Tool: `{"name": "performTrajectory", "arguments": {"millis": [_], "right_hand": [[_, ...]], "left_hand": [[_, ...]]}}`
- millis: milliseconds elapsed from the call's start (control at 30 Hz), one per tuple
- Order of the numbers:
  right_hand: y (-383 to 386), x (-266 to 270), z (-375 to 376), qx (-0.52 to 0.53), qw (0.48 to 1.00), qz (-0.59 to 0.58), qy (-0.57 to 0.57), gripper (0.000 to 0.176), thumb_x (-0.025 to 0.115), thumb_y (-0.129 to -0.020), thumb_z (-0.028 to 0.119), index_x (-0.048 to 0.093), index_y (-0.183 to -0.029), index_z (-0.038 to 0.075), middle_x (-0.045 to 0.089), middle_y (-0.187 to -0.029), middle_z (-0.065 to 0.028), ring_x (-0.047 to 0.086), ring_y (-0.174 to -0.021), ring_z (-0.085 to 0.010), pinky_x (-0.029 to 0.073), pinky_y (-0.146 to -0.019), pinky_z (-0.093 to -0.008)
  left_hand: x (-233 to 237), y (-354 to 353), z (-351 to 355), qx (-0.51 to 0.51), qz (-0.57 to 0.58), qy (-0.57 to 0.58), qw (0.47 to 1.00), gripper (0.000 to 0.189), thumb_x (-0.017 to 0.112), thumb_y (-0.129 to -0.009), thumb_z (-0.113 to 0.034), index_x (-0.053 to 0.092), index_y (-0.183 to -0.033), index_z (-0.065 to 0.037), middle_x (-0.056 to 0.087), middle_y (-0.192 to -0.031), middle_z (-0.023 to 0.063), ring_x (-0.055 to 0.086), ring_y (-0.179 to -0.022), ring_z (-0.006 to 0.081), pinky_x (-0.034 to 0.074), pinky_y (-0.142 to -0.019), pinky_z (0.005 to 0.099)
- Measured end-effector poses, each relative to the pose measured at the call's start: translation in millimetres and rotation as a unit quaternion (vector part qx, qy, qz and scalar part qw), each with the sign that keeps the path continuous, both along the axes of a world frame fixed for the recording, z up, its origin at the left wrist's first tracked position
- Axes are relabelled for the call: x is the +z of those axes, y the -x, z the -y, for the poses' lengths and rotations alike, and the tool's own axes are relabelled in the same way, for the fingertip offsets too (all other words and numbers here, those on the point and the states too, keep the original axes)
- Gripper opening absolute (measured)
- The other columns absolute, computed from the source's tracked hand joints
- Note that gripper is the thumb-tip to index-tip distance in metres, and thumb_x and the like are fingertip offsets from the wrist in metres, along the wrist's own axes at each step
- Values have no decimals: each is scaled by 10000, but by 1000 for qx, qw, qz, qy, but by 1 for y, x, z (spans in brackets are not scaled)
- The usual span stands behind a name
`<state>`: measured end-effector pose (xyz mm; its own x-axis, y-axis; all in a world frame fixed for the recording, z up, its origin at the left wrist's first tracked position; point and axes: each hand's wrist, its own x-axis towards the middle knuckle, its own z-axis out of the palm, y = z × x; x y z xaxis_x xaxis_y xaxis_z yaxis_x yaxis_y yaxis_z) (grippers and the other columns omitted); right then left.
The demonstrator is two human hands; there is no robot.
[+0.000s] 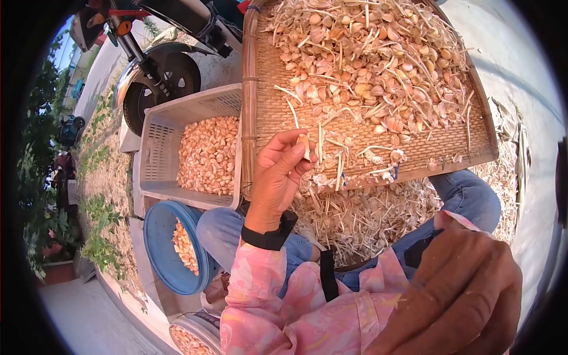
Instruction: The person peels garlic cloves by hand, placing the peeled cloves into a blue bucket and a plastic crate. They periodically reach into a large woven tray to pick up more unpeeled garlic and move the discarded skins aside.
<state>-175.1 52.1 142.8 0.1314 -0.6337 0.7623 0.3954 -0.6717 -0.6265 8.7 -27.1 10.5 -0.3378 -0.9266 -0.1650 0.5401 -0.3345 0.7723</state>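
Over the near left part of a woven bamboo tray (355,171), my left hand (278,174) pinches a garlic clove (304,144) between thumb and fingers. A dark band is around that wrist. My right hand (458,290) is raised close to the camera at the lower right, its back showing and its fingers bent together. Whatever it may hold is hidden. A heap of garlic cloves (378,89), mixed with dry stalks and loose skins, covers the far part of the tray. Several pale stalks (340,168) lie near my left hand.
Left of the tray stands a plastic crate (157,189) of garlic cloves. Nearer are a blue tub (157,254) and a white bucket (183,325), both with cloves inside. Skins and stalks (367,219) litter the ground between my legs. A vehicle wheel (163,86) is behind the crate.
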Motion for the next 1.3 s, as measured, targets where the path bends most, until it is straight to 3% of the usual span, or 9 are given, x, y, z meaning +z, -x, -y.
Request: {"name": "performTrajectory", "arguments": {"millis": [200,333,467,667,833,933,1033,1133,1300], "right_hand": [[12,-117,73,86,853,-227,-462,105,580,-872,106,550,-937,29,591,-793,11,591,-715,-65,477,-599,-193],[-24,-170,91,50,820,-221,-525,169,536,-898,111,534,-1031,6,603,-833,-25,617,-778,-96,497,-679,-204],[-105,-132,133,83,948,-178,-248,344,527,-894,130,473,-1207,-2,561,-1123,-122,609,-926,-174,494,-759,-277],[-57,-196,185,-184,814,-551,-21,421,562,-840,139,473,-1242,56,411,-1289,-244,454,-1161,-359,378,-967,-407],[-11,-217,134,-201,747,-631,50,386,580,-802,188,542,-1173,86,489,-1201,-206,440,-1143,-361,354,-974,-427],[5,-192,122,-125,743,-657,-31,317,569,-810,195,566,-1104,78,526,-1157,-166,486,-1086,-345,417,-901,-410],[-8,-189,151,-183,785,-586,-83,225,551,-797,140,580,-1010,71,562,-1019,-126,552,-942,-314,472,-774,-397],[-32,-203,196,-256,772,-582,-21,177,538,-794,121,580,-959,72,564,-924,-122,565,-873,-309,471,-738,-405],[-40,-214,189,-225,753,-618,-27,128,536,-788,106,590,-900,74,572,-869,-95,554,-898,-301,470,-725,-398]], "left_hand": [[-4,-86,-31,151,49,-1,987,258,585,-847,-56,546,-1093,7,599,-937,121,591,-789,148,507,-693,220],[-5,-179,-5,372,465,79,800,259,580,-846,-58,551,-1083,44,602,-979,88,583,-836,126,473,-726,228],[9,-170,10,325,506,140,787,181,571,-846,-59,590,-1001,34,618,-938,62,587,-818,137,466,-724,268],[-12,-58,26,87,648,294,697,174,595,-769,-16,606,-939,20,612,-850,176,612,-707,254,478,-664,341],[-62,-7,75,-79,753,362,544,193,588,-714,-21,610,-894,45,575,-916,235,609,-827,362,493,-724,425],[-58,-4,71,-131,765,351,524,233,589,-699,-10,598,-918,70,578,-894,245,613,-797,369,508,-708,432],[-57,-19,69,-74,729,356,580,246,597,-722,-8,585,-950,82,599,-873,201,634,-764,289,533,-665,367],[-42,-31,63,2,368,37,929,232,576,-772,0,577,-998,50,616,-859,119,625,-769,203,531,-635,293],[-1,-45,34,10,28,-65,997,321,502,-853,9,489,-1163,91,588,-1020,130,607,-893,153,543,-788,241]]}}
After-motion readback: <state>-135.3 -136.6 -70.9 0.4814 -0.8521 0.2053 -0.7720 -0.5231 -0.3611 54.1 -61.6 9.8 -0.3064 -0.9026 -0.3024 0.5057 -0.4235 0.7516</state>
